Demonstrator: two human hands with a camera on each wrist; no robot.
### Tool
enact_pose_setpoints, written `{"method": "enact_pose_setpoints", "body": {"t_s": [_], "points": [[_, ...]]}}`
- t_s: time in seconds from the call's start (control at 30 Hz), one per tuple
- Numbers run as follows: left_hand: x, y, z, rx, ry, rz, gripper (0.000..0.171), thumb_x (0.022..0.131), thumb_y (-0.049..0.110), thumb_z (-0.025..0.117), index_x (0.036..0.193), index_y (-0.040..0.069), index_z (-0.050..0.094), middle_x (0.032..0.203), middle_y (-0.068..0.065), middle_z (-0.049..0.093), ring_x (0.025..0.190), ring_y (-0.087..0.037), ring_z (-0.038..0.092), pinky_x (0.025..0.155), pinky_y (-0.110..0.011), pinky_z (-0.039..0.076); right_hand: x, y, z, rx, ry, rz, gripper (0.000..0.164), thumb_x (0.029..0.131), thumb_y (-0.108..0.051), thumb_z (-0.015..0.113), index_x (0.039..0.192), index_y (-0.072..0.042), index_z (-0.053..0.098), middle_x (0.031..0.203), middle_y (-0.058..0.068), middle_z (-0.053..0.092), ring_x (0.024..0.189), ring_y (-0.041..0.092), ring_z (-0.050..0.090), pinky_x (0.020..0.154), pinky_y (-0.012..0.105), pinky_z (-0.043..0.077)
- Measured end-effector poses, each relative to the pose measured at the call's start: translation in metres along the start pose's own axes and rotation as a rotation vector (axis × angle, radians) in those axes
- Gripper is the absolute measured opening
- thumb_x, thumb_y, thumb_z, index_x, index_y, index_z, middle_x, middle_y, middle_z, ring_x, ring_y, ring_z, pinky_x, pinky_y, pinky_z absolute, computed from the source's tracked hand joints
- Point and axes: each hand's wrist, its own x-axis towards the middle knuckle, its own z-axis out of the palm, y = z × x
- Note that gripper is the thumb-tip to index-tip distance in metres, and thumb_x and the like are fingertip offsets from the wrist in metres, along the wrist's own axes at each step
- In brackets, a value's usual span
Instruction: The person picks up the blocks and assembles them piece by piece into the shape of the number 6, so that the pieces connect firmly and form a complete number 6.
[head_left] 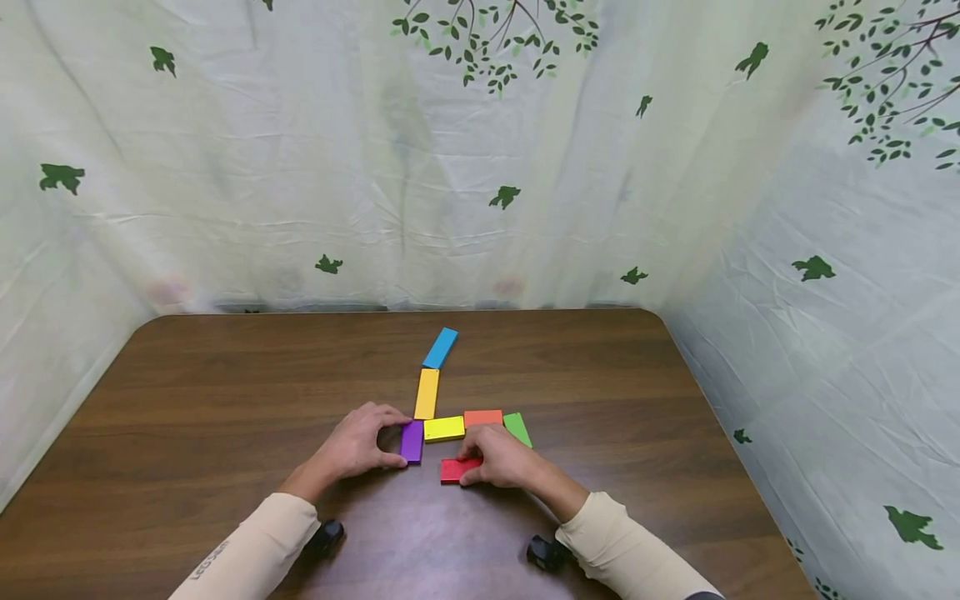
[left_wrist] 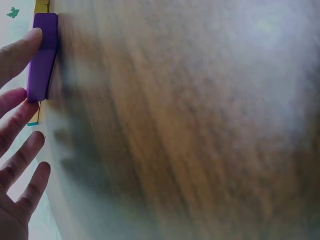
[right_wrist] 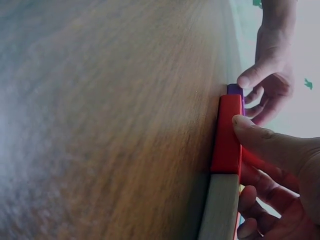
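My left hand (head_left: 358, 442) pinches a purple block (head_left: 412, 442) lengthwise, thumb at the near end and fingers at the far end. A red block (head_left: 452, 472) lies nearer to me, held between the thumb and fingers of my right hand (head_left: 504, 457). In the right wrist view a pale block (right_wrist: 220, 205) adjoins the red one; my hand hides it in the head view. Beyond the purple block, a yellow-orange block (head_left: 427, 394) and a blue block (head_left: 440, 347) run away from me. To its right lie a yellow block (head_left: 444, 429), an orange block (head_left: 483, 417) and a green block (head_left: 517, 429).
The blocks lie on a brown wooden table (head_left: 225, 392). White curtains (head_left: 300, 167) with green leaf prints hang behind it and at the sides. Black wrist cameras, one by the left sleeve (head_left: 258, 533) and one by the right sleeve (head_left: 630, 542), sit low over the table.
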Motion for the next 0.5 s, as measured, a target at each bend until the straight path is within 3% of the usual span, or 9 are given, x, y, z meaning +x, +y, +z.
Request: {"method": "enact_pose_setpoints", "body": {"t_s": [0.5], "points": [[-0.0003, -0.0006, 0.0017, 0.019, 0.008, 0.005, 0.061, 0.072, 0.036, 0.084, 0.121, 0.005, 0.066, 0.118, -0.007, 0.063, 0.108, -0.028, 0.054, 0.095, -0.051, 0.041, 0.0006, -0.0004, -0.0011, 0.015, -0.006, 0.01, 0.028, 0.075, -0.022, 0.084, 0.098, -0.008, 0.075, 0.087, -0.008, 0.065, 0.075, 0.004, 0.051, 0.069, 0.018, 0.044]]}}
